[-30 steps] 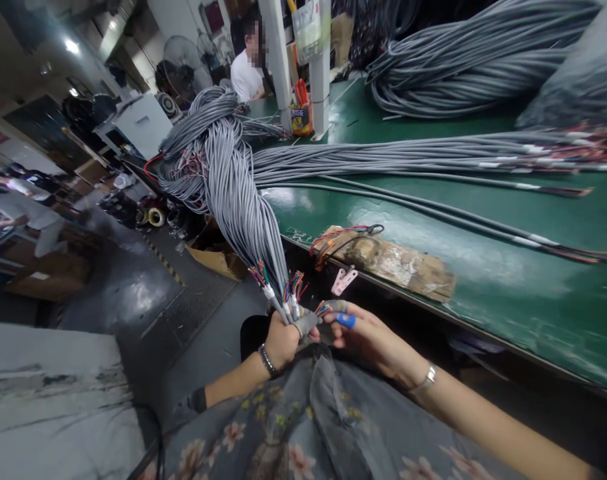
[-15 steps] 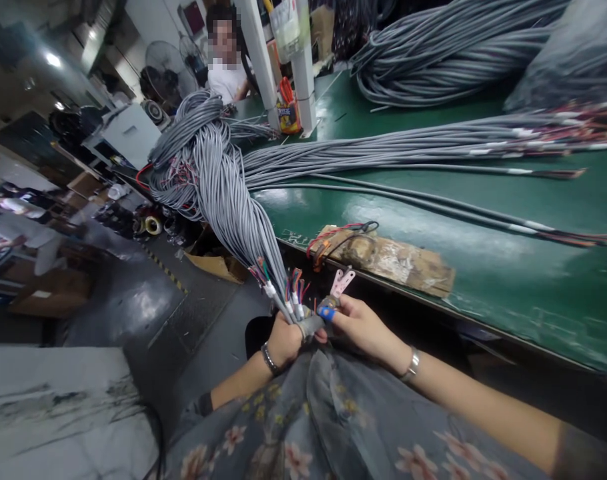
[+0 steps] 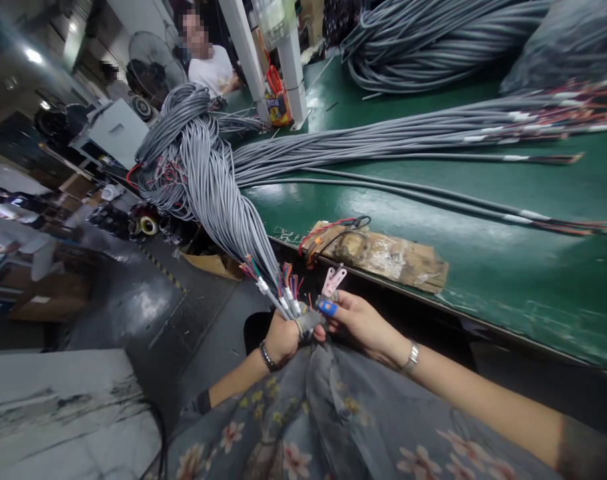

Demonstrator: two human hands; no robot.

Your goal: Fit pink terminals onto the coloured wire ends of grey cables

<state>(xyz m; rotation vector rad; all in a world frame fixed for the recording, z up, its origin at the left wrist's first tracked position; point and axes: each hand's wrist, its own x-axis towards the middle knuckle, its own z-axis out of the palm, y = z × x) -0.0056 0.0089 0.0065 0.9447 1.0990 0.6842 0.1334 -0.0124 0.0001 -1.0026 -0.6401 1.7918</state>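
My left hand [image 3: 283, 339] is closed around several grey cables [image 3: 272, 293] in front of my lap. Their ends stick up past the fist, with white bands and thin coloured wires [image 3: 286, 275] fanned out. Grey wrapping covers a digit of this hand. My right hand [image 3: 363, 323], a blue wrap on its thumb, pinches a small tool with two pale pink flat prongs [image 3: 332, 280] spread in a V; its exact kind is unclear. Both hands' fingertips nearly meet beside the cable ends, and what lies between them is partly hidden.
A long bundle of grey cable [image 3: 211, 180] hangs over the edge of the green table [image 3: 483, 200]. More cables and a coil [image 3: 433, 50] lie on it. A worn wooden board [image 3: 383, 257] with red and black leads sits at the near edge. A person [image 3: 211, 70] is behind the table.
The view has shifted slightly, so the table and cables appear further left and a little higher. Both hands keep their grips, with only small finger movement and a slight turn of the pink prongs.
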